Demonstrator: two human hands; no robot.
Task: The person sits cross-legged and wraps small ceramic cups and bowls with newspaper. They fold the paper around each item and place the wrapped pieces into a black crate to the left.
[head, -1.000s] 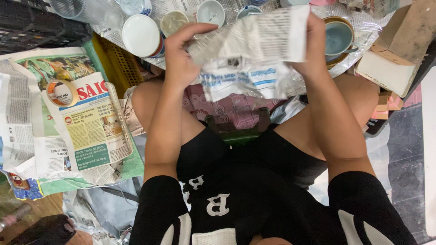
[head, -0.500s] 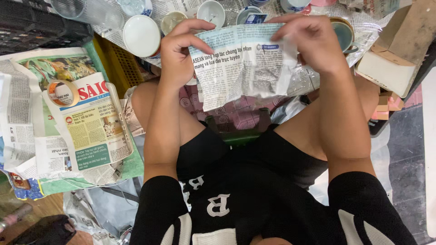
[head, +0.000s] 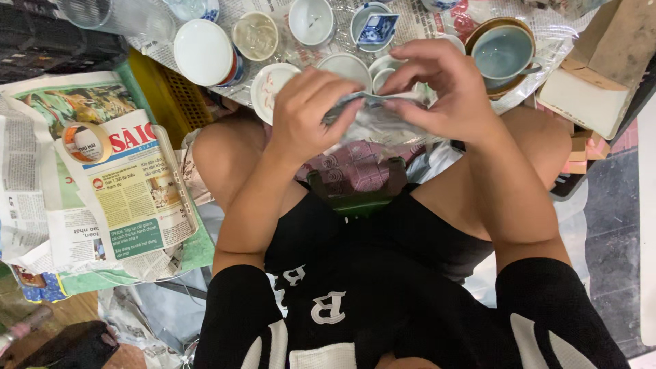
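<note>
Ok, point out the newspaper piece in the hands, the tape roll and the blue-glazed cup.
Newspaper piece (head: 372, 123), head view, crumpled middle.
Tape roll (head: 85, 143), head view, ring's edge.
Blue-glazed cup (head: 502, 51), head view, inner bowl.

Pretty even, soft indoor light from above, no harsh shadows. Slight glare on the white saucer (head: 203, 51) and the blue-glazed cup (head: 503, 51). Both hands look a bit soft from motion blur, and the bottom-left corner goes dim and fuzzy. Wide lens bends the edges slightly.
</note>
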